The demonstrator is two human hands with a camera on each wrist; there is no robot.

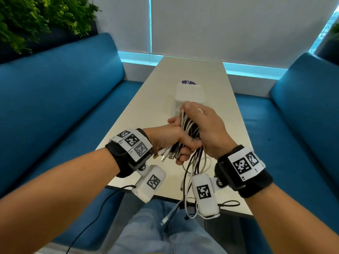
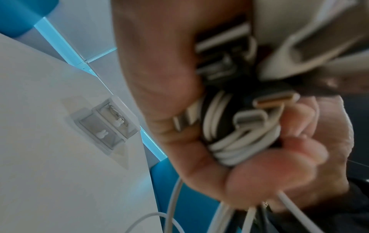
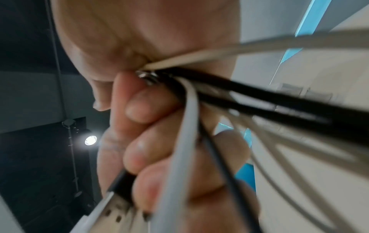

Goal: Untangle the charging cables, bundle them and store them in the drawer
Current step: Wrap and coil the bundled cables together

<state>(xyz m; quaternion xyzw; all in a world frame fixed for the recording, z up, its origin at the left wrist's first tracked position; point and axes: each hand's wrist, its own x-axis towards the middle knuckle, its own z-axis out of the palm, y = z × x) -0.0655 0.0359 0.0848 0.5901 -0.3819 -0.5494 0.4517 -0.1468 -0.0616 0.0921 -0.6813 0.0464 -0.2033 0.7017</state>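
Note:
A bundle of white and black charging cables (image 1: 189, 125) is held above the near half of the table. My left hand (image 1: 170, 142) grips its lower part from the left, with several USB plugs (image 1: 167, 155) sticking out beside the thumb. My right hand (image 1: 209, 129) is curled round the upper part of the same bundle. Loose cable ends (image 1: 192, 173) hang down past the table edge towards my lap. In the left wrist view coiled white cable (image 2: 229, 141) fills the palm. In the right wrist view, black and white cables (image 3: 259, 97) run under the curled fingers (image 3: 147, 108). The small white drawer unit (image 1: 189, 94) stands just behind the hands.
The long pale table (image 1: 146, 107) runs away from me between two blue benches (image 1: 64, 98), (image 1: 302, 116). A green plant (image 1: 27, 21) stands at the back left. A thin black wire (image 1: 91, 220) trails from the left wrist camera. The drawer unit (image 2: 107, 124) shows two clear-fronted drawers with white knobs.

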